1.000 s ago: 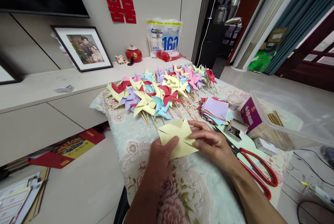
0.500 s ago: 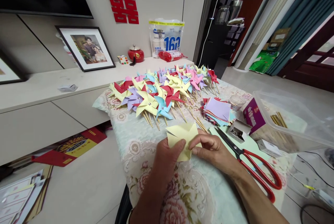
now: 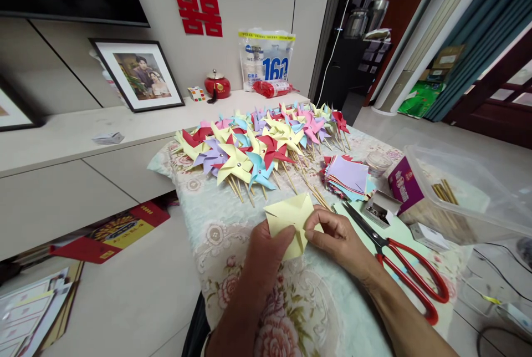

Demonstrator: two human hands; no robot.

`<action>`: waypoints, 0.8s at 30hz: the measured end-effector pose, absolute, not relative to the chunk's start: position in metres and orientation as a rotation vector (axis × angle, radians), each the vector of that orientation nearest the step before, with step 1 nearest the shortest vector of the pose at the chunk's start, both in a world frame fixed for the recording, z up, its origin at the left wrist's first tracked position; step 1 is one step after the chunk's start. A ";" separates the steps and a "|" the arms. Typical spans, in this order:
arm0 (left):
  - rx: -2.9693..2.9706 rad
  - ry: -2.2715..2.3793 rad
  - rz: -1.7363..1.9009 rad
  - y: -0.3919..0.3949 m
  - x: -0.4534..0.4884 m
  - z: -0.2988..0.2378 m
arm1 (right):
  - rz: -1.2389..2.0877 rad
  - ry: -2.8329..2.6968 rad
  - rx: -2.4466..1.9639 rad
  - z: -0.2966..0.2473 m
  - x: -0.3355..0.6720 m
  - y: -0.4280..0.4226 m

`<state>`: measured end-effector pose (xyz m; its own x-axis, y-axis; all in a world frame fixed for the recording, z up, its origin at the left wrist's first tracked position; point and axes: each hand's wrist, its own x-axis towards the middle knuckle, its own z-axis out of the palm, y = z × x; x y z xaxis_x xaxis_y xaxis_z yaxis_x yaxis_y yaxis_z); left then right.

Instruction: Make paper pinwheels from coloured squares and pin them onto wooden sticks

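Observation:
A pale yellow square of paper (image 3: 288,214), slit inward from its corners, is held above the table's near side. My left hand (image 3: 266,246) grips its left side, thumb lying on top near the centre. At the right edge, my right hand (image 3: 334,233) pinches the paper between thumb and fingers. Just beyond lie many finished paper pinwheels (image 3: 235,166) on wooden sticks, in yellow, red, blue, purple and pink. Scissors with red handles (image 3: 384,243) rest to the right of my right hand. A stack of coloured paper squares (image 3: 347,174) sits behind them.
A small open box of metal fasteners (image 3: 379,212) stands beside the scissors. Further right is a clear plastic bin (image 3: 477,224) holding wooden sticks. Loose sticks (image 3: 320,197) lie ahead of my right hand. A white cabinet (image 3: 83,146) runs along the wall behind the floral tablecloth (image 3: 224,229).
The yellow paper has flattened a little and tilted, so more of its slits show. My right fingers have shifted slightly along its right edge. The surroundings are unchanged.

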<state>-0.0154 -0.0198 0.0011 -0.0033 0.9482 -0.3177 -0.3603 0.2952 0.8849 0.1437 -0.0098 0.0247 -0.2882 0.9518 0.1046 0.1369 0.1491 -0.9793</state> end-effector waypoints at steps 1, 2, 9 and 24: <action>0.697 1.124 1.164 -0.020 -0.015 0.001 | 1.224 -1.600 -1.088 0.025 0.144 -0.010; 0.708 1.139 1.159 -0.020 -0.015 0.002 | 1.213 -1.604 -1.099 0.024 0.143 -0.010; 0.789 1.170 1.122 -0.023 -0.014 0.011 | 1.124 -1.635 -1.213 0.022 0.142 -0.009; 0.913 1.289 1.067 -0.022 -0.015 0.003 | 1.076 -1.666 -1.359 0.016 0.141 -0.012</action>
<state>-0.0152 -0.0217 0.0030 -0.0242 0.9591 -0.2821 -0.0982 0.2786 0.9554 0.1410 -0.0115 0.0162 -0.1838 0.9826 0.0255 0.3807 0.0951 -0.9198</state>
